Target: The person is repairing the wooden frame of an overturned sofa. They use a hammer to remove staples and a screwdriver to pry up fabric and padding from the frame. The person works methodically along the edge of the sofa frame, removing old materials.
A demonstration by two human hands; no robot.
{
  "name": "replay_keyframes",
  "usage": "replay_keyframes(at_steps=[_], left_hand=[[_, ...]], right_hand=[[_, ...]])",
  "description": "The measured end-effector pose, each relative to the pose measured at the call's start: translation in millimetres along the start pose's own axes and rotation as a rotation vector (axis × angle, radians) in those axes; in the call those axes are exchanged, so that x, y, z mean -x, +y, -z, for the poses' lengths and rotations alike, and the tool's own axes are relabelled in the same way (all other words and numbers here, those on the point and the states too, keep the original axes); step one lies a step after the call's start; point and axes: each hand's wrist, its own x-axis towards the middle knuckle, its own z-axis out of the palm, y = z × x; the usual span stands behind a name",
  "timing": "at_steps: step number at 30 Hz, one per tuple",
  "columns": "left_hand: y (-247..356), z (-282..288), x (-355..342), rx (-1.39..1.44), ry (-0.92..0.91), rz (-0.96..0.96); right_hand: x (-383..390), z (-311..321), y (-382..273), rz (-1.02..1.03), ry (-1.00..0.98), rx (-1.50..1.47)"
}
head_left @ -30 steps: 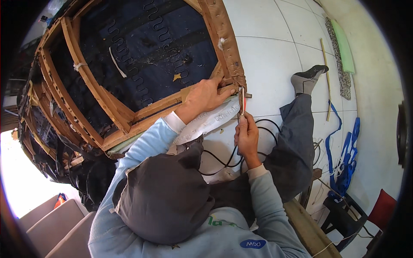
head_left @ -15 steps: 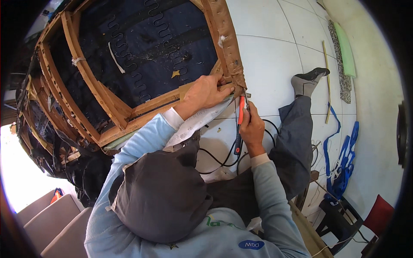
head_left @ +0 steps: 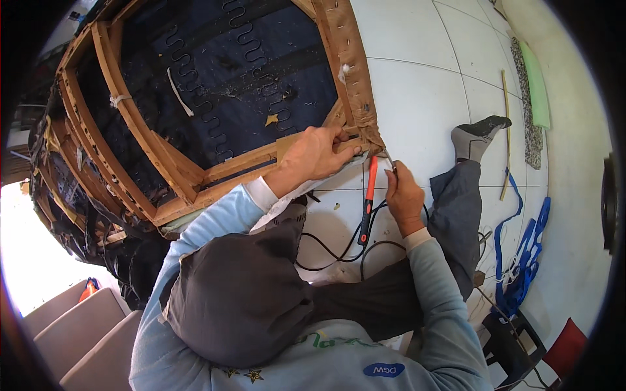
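An upturned wooden furniture frame (head_left: 176, 205) lies at the upper left, with brown upholstery (head_left: 355, 72) stapled along its right rail. My left hand (head_left: 312, 159) is closed over the frame's near right corner, thumb and fingers pressing at the fabric's edge. My right hand (head_left: 405, 195) grips a tool with a thin metal shaft (head_left: 389, 156); its handle is hidden in the fist. The shaft's tip meets the brown fabric at the corner. Just left of this hand, a hammer-like tool with an orange and black handle (head_left: 368, 202) points up toward the corner, its head hidden.
Black cable (head_left: 332, 251) loops over the white tiles between my legs. Blue straps (head_left: 521, 260), a green foam strip (head_left: 536, 85) and a thin stick (head_left: 505, 130) lie along the right wall. Pale seats (head_left: 85, 332) stand at lower left, a red chair (head_left: 567, 348) at lower right.
My right hand has moved right and slightly down, tilting the metal shaft away from the orange-handled tool. My left hand keeps its hold on the corner. The whole view has shifted slightly.
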Motion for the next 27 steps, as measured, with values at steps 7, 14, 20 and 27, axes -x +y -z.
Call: replay_keyframes(at_steps=[7,14,20,27], left_hand=[[-5.9,-2.7,-3.2,-0.011,0.004,-0.011],[-4.8,-3.8,-2.0,0.004,0.033,-0.023],[-4.8,-3.4,-5.9,-0.046,0.037,-0.007],[-13.7,-9.2,-6.8,-0.072,0.075,-0.066]], right_hand=[[27.8,-19.5,-47.9,-0.555,-0.3,-0.867],[16.6,-33.3,-60.5,-0.379,-0.063,-0.5],[-41.8,76.4,-61.3,-0.77,-0.611,-0.751],[-147.0,167.0,-89.1,-0.991,-0.922,-0.922]])
